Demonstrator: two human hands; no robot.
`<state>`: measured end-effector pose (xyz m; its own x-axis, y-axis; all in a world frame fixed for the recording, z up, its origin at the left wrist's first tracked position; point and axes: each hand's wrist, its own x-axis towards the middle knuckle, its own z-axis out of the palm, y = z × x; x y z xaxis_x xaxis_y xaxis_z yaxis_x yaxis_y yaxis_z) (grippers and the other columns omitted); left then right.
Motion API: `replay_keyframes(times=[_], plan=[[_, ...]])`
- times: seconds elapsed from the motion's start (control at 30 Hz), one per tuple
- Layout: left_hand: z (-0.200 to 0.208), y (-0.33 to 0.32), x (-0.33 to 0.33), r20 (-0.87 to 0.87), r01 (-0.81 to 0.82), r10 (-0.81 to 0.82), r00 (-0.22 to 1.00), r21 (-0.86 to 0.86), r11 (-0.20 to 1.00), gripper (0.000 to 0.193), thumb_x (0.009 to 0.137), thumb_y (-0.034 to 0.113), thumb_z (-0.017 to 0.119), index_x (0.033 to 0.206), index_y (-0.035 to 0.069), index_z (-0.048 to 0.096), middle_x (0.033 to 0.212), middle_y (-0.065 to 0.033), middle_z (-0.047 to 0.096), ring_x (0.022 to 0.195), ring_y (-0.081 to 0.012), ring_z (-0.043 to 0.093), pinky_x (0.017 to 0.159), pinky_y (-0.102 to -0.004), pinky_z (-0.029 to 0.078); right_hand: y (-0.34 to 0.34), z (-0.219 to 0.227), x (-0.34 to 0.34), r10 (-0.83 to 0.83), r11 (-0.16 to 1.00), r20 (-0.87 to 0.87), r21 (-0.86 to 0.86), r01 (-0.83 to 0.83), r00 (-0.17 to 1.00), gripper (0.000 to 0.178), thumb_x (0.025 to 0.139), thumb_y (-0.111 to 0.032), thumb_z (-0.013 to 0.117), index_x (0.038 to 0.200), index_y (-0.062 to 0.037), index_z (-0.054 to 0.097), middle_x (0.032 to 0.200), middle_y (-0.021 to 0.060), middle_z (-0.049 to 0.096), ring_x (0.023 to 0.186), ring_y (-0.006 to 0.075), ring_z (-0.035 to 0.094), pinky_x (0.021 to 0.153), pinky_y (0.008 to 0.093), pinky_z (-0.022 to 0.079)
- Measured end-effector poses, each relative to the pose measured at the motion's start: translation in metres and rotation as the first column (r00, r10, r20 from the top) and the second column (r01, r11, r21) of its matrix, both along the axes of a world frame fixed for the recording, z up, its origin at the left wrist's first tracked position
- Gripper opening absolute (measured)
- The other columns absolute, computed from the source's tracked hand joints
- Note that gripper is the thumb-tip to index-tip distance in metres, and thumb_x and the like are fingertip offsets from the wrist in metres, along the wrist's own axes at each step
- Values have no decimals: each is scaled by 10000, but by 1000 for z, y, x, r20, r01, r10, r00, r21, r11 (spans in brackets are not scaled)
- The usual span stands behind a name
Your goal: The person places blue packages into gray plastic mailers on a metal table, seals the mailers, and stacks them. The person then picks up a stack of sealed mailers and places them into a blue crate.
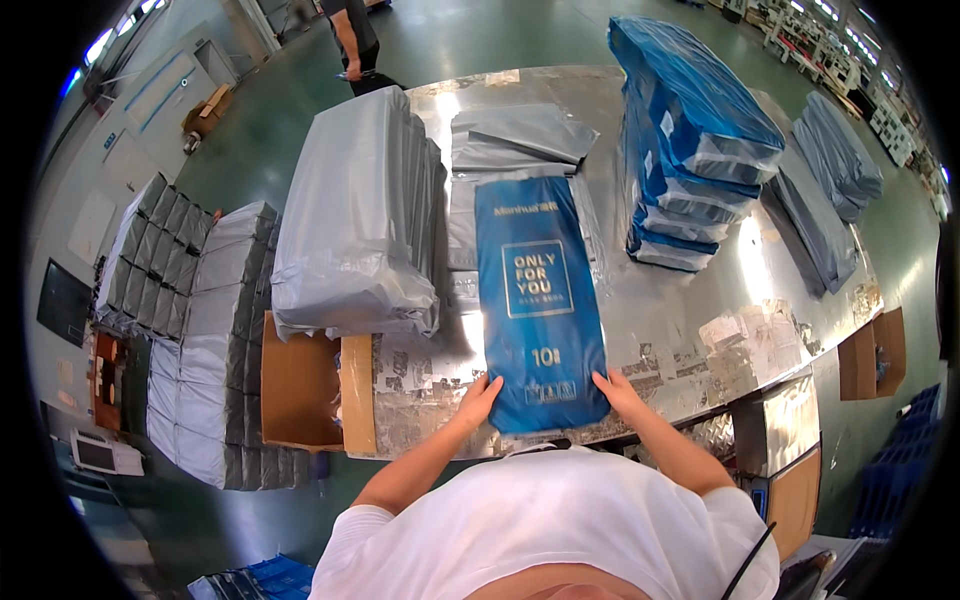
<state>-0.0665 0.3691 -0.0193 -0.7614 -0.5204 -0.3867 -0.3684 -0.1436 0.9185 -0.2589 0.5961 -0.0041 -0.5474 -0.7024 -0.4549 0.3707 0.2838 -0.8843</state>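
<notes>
A long blue plastic package [520, 340] with pale printing lies lengthwise in front of me, its near end by the table's front edge. My left hand [482, 398] grips its near left side, and my right hand [617, 392] holds the near right side, thumbs on top. The fingers beneath are mostly hidden. Under and beyond its far end are flat grey plastic bags [520, 135]. Left of it rises a tall stack of grey plastic bags [350, 210]. To the right stands a stack of blue packages [690, 110] with whitish ends.
The worn metal table [670, 320] carries more grey bundles [815, 215] at its right. An open cardboard box [305, 390] sits at the left front edge, another box [872, 355] off the right end. Grey wrapped packs [215, 340] are piled at left. A person [350, 45] stands beyond the table.
</notes>
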Motion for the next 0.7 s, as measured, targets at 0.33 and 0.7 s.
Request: replay_keyframes(times=[0.33, 0.7], plan=[[-31, -1, -29, -212, -171, 188, 959, 98, 980, 492, 948, 373, 235, 1068, 12, 546, 947, -155, 597, 898, -250, 554, 822, -354, 428, -23, -55, -27, -116, 938, 493, -231, 258, 862, 648, 890, -548, 297, 1284, -39, 377, 1212, 140, 494, 1062, 253, 517, 916, 364, 421], [85, -49, -84, -447, -159, 282, 849, 293, 943, 476, 954, 371, 287, 1311, 57, 305, 882, -36, 536, 710, -94, 513, 667, -223, 426, -46, 103, -64, 70, 956, 592, -270, 116, 803, 714, 757, -511, 523, 1304, -81, 365, 1246, 164, 467, 1080, 328, 485, 917, 464, 393]])
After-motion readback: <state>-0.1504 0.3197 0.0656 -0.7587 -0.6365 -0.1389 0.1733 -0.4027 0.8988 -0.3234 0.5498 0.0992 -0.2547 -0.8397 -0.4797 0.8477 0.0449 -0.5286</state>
